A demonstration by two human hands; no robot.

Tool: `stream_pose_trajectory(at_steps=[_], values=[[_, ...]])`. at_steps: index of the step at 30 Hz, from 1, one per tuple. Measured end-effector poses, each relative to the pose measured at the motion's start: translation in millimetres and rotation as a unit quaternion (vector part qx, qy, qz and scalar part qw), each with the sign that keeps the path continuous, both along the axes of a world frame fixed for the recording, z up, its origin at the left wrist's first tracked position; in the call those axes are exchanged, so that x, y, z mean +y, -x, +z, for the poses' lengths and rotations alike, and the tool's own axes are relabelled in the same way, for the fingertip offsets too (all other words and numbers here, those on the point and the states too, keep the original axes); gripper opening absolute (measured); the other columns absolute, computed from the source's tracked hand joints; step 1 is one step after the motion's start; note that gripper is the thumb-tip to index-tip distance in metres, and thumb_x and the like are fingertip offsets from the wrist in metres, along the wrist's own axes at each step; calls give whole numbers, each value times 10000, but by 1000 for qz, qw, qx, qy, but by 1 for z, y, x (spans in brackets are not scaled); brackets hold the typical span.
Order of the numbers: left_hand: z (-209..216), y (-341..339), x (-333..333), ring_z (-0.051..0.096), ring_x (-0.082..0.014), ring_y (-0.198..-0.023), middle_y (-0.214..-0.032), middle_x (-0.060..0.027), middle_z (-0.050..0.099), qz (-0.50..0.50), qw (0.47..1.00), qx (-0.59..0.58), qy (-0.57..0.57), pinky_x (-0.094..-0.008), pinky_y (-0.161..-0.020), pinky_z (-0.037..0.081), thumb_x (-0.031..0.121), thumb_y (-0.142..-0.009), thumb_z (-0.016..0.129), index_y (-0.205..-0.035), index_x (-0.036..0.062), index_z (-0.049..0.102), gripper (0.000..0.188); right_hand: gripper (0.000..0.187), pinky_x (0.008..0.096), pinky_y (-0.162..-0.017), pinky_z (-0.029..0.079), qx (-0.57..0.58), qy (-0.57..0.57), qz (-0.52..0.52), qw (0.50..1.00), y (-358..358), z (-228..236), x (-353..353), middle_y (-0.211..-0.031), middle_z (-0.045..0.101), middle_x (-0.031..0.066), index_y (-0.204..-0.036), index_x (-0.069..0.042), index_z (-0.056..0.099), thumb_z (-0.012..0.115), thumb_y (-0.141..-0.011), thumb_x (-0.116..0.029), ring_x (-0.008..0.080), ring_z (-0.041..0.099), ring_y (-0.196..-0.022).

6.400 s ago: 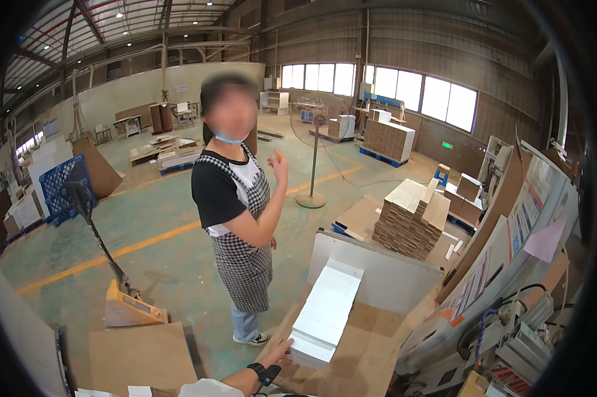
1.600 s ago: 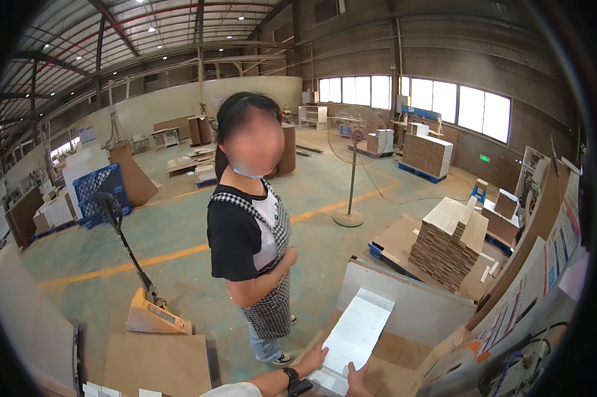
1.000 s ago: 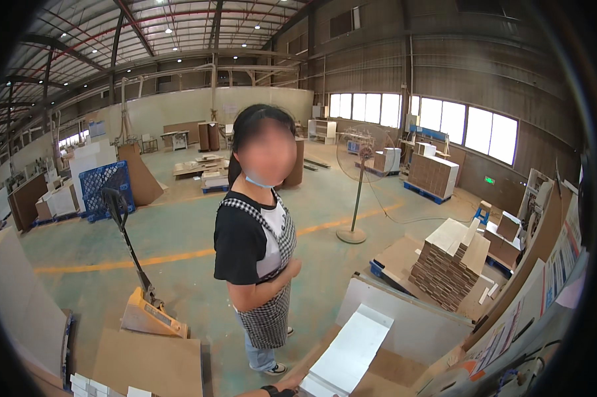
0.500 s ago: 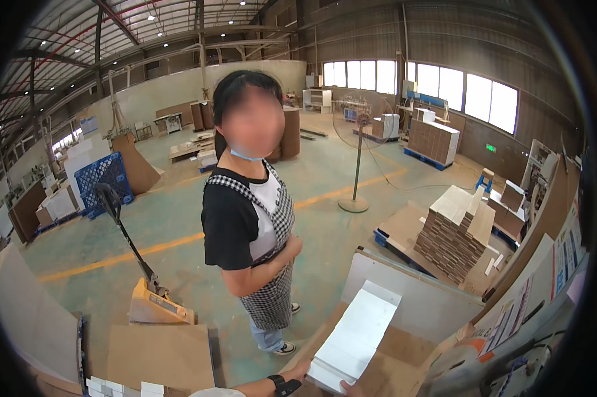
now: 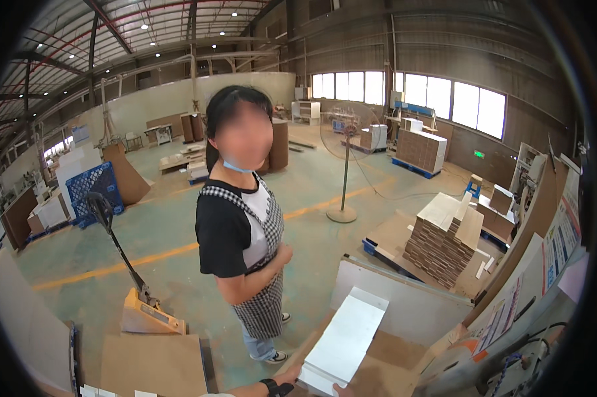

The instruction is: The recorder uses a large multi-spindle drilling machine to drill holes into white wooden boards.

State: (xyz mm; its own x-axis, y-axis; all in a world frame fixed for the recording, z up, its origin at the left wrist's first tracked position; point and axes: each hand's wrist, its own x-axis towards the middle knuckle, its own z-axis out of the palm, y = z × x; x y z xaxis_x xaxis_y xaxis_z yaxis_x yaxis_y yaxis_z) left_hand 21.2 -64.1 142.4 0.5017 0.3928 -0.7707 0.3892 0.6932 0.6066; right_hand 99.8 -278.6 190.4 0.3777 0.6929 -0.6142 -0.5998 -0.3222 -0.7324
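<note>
A row of white panels (image 5: 348, 333), long and flat, lies at the lower middle, its near end close to the picture's lower edge. My left hand (image 5: 288, 378), with a black band (image 5: 277, 387) on the wrist, grips the near left corner. At the near right end my right hand (image 5: 342, 390) holds the same panels; only its thumb and a little of the hand show, the rest being cut off by the lower edge. The undersides of the panels and most of my fingers are hidden.
A person in a checked apron (image 5: 269, 304) stands just left of the panels. A yellow pallet truck (image 5: 151, 315) is at the left, behind a brown board (image 5: 149, 364). Stacked wooden strips (image 5: 440, 248) and a standing fan (image 5: 344, 165) are farther off. Machinery (image 5: 503, 370) stands at the right.
My view has tilted slightly, so the scene sits a little to the left and most of it lower. Both hands stay at the near end of the white panels.
</note>
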Motion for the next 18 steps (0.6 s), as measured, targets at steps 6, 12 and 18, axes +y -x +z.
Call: stream_pose_trajectory(at_steps=[6,12,18], values=[[-16,-5,6,566,-137,-754,-872,-7,607,-22,1000,17,5,-286,-579,417,300,-896,343,-1020,78,564,337,621,383,-863,375,-11,57,-26,998,-3,26,14,-1209,422,73,-1287,-71,270,541,-818,-375,223,427,-1070],[-60,0,21,578,-133,-800,-920,-8,605,-57,997,30,-37,-275,-616,441,333,-902,332,-1037,65,554,373,622,451,-878,347,-6,67,-35,997,-6,0,26,-1266,368,79,-1308,-107,222,536,-823,-337,263,383,-1127],[-41,-2,11,570,-120,-809,-913,-4,605,-16,999,5,-34,-276,-629,437,361,-898,339,-1037,83,552,376,599,460,-888,350,-12,64,-53,996,-8,-21,28,-1274,365,92,-1309,-102,221,521,-834,-309,294,387,-1134]])
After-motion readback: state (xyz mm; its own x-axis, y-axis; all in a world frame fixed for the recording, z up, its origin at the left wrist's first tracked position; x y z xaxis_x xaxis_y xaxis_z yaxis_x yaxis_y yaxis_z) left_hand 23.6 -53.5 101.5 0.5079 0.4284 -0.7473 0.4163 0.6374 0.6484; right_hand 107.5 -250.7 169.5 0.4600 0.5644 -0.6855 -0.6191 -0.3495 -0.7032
